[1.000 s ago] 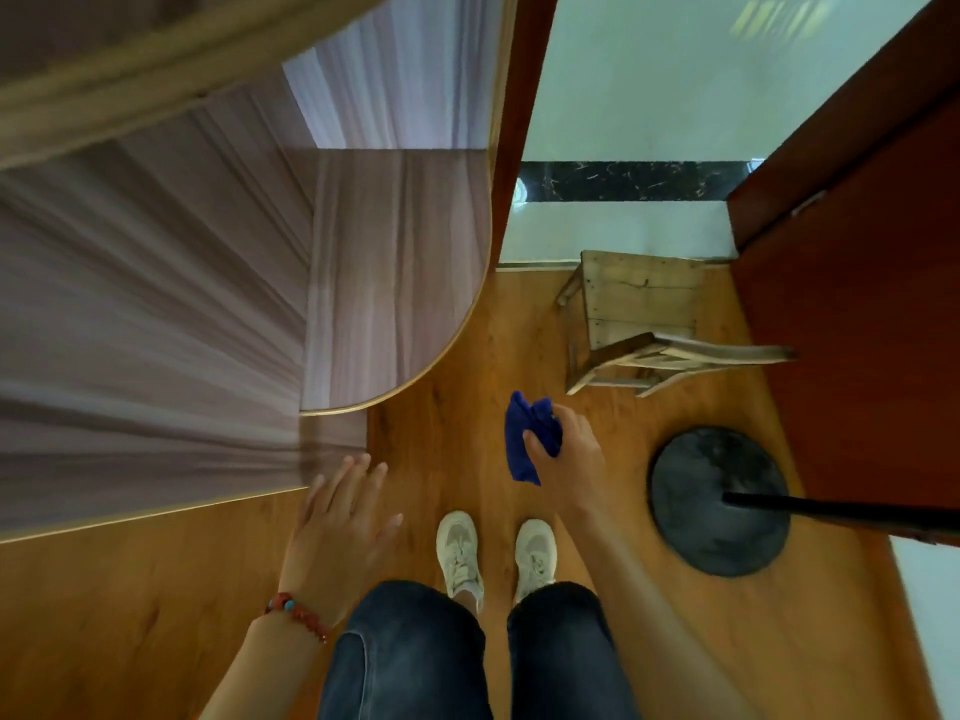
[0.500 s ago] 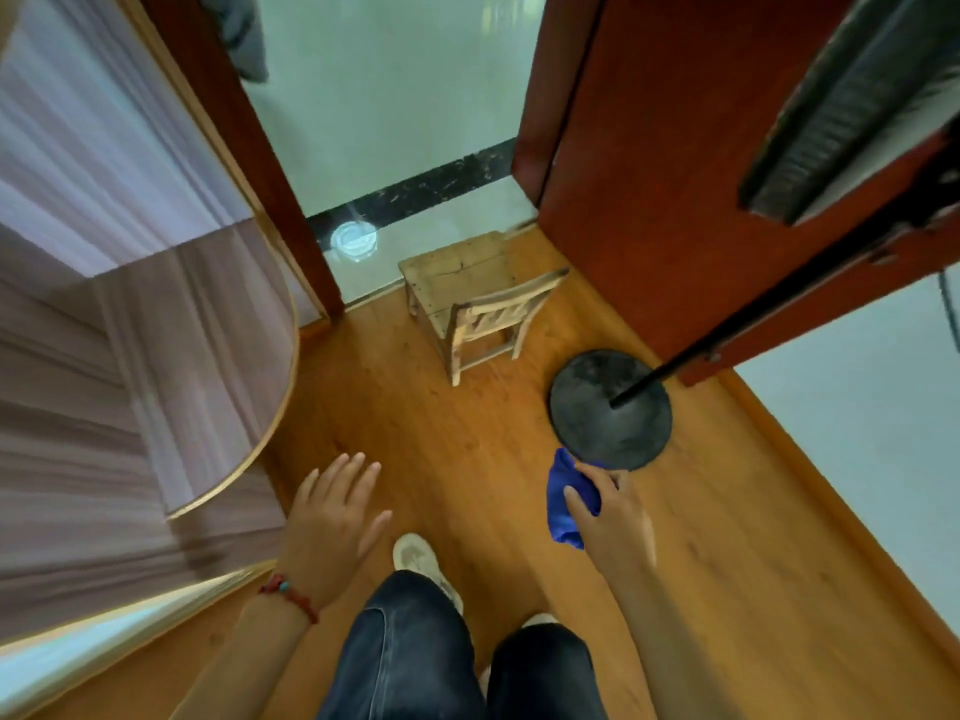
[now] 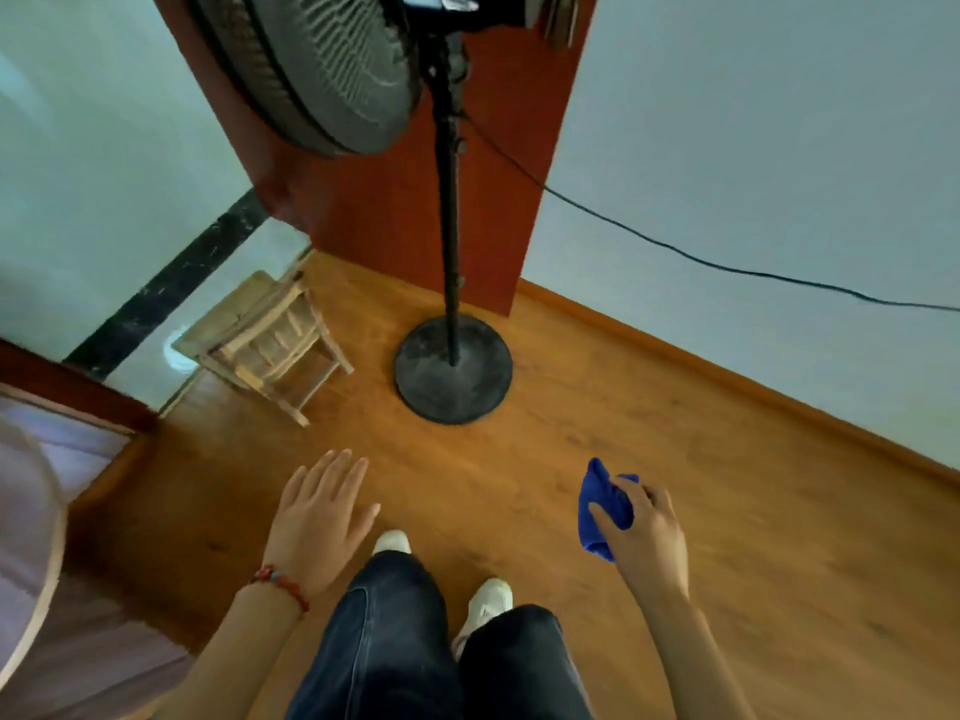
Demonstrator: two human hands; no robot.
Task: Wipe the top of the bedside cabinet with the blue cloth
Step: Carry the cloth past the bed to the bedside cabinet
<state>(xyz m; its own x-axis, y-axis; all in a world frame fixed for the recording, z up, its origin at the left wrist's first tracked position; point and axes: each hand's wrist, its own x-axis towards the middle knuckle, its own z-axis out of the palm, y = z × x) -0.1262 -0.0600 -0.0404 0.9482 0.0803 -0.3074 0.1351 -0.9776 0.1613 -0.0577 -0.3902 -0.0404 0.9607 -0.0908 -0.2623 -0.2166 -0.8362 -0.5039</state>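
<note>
Wood floor (image 3: 675, 511) fills most of the view now, w/ a pale wall (image 3: 753, 148) on the right and a red-brown door (image 3: 395, 215) behind a standing fan (image 3: 452, 226). Big change vs half a sec ago: the view has swung right. The curved purple-grey panel (image 3: 26, 537) that took up the whole left side is now just a sliver at the left edge, the fan base sits dead centre, and the little wooden chair (image 3: 270, 350) has slid over to the left

Right hand (image 3: 644, 532) has the cloth (image 3: 602, 506) bunched up, thumb and fingers closed round it, held out over the floor well clear of any furniture. Left hand (image 3: 317, 517) is flat, fingers spread, holding nothing, hovering above the knees

Cabinet isn't in shot at all, so can't say where it is. My read: person is mid-turn, prob walking over to it, feet stepping apart. So wiping hasn't started yet imo, zero progress on the actual surface, cloth is just ready to go. Fan cord (image 3: 727, 265) trails off right, maybe a trip risk if they head that way
</note>
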